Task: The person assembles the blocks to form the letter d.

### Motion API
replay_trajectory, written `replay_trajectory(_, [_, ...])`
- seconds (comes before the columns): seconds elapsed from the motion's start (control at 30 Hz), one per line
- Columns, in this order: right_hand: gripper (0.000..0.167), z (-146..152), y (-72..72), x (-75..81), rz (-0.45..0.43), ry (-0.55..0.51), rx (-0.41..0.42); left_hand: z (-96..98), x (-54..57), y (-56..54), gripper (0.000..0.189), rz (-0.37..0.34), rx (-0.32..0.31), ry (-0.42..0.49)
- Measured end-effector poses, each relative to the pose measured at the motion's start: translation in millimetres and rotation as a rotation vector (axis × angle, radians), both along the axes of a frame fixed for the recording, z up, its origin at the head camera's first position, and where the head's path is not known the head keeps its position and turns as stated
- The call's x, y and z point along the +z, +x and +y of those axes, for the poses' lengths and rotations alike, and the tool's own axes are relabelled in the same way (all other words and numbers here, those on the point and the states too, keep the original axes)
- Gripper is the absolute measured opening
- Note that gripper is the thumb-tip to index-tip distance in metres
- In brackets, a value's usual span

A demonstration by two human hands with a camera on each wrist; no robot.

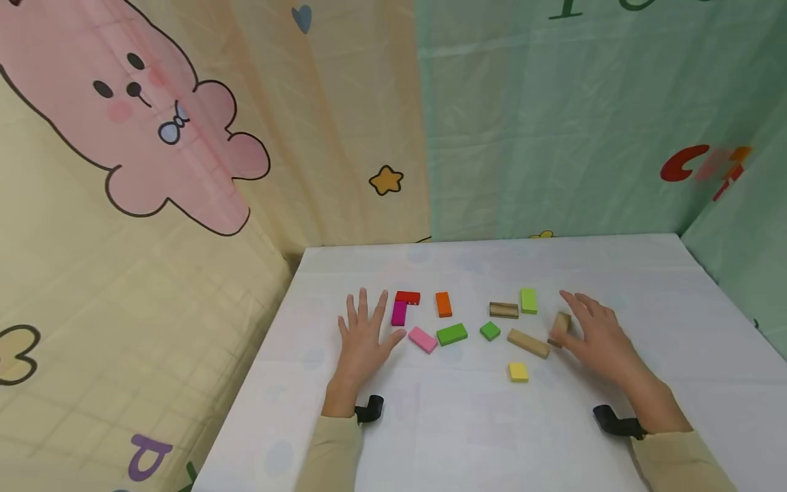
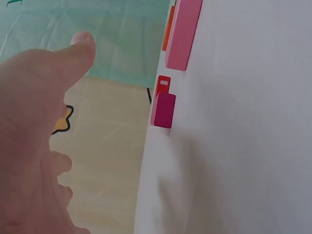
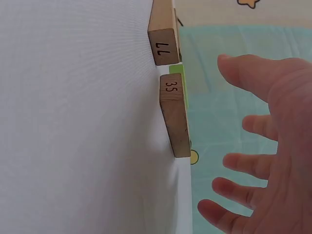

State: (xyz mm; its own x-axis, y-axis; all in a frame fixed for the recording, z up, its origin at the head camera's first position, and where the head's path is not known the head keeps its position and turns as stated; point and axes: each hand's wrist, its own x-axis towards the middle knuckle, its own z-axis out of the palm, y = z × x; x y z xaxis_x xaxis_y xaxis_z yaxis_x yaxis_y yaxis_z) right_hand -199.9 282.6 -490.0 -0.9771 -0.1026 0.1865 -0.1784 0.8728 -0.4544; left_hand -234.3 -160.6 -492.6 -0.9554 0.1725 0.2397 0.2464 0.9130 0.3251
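Observation:
My left hand (image 1: pixel 361 342) is spread with straight fingers above the left part of the table, its thumb near a pink block (image 1: pixel 423 339). Close to it lie a magenta block (image 1: pixel 399 313) and a red block (image 1: pixel 408 297) that meet at a corner. On the right, my right hand (image 1: pixel 599 338) hovers with parted fingers over a wooden block (image 1: pixel 561 324), partly covered by the thumb in the head view. In the right wrist view that wooden block (image 3: pixel 174 117) bears the number 35, and air shows between it and the fingers. A longer wooden block (image 1: pixel 528 343) lies beside it.
Between the hands lie an orange block (image 1: pixel 444 305), a green block (image 1: pixel 451 334), a small green block (image 1: pixel 490 331), a dark-edged wooden block (image 1: pixel 504 310), a lime block (image 1: pixel 529 301) and a yellow block (image 1: pixel 518 372). The white table (image 1: pixel 430 430) meets printed curtains behind.

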Motion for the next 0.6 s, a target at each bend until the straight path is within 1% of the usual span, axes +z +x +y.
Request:
replay_trajectory(0.13, [0.082,-3,-1.9,-0.6,-0.005,0.009,0.046,5.3,-0.2,1.0,0.092,-0.013,-0.032,0.017])
replay_trajectory(0.23, [0.078,-5,-2.2,-2.0,0.013,0.007,0.075,10.3,-0.9,1.9,0.092,-0.023,-0.051,0.029])
replay_trajectory(0.4, [0.074,-11,0.5,-4.4,0.039,-0.022,0.11,18.8,-1.9,8.1,0.093,-0.041,-0.095,0.038])
replay_trajectory(0.5, [0.072,-15,0.6,-4.9,0.028,-0.032,0.126,23.7,-2.1,10.8,0.091,-0.041,-0.13,0.059])
replay_trajectory(0.6, [0.068,-19,-0.1,-4.0,0.008,-0.026,0.129,29.2,-2.3,10.7,0.089,-0.041,-0.169,0.075])
